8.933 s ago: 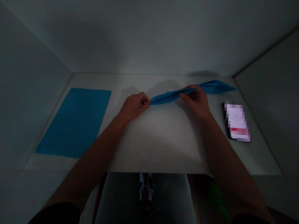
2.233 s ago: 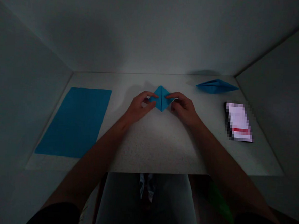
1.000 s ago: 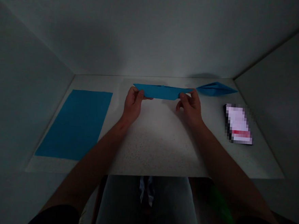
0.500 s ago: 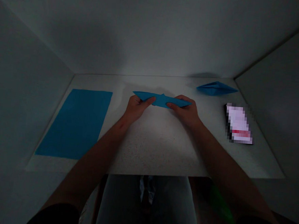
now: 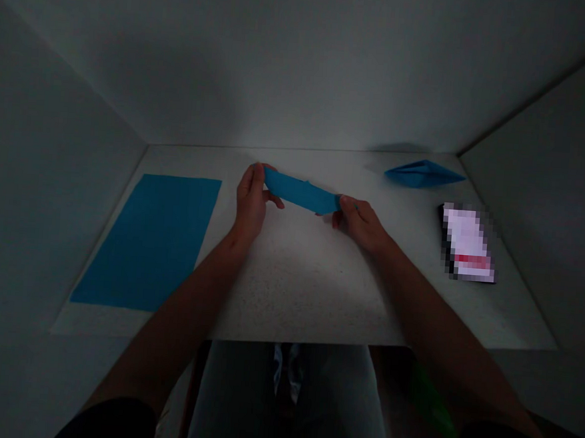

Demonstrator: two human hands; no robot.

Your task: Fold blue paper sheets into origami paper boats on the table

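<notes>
A long folded blue paper piece (image 5: 302, 192) hangs just above the white table (image 5: 313, 280) near its middle. My left hand (image 5: 252, 199) pinches its left end, raised slightly. My right hand (image 5: 360, 220) grips its right end, lower down. The piece tilts down from left to right. Both hands are closed on it.
A flat blue paper sheet (image 5: 149, 238) lies at the table's left. A finished blue folded paper boat (image 5: 422, 173) sits at the far right corner. A phone (image 5: 466, 243) lies near the right edge. Grey walls enclose the table on three sides.
The folded piece has lifted off the table and tilted, left end up. My left hand has turned upright; my right hand has drawn in toward the left.
</notes>
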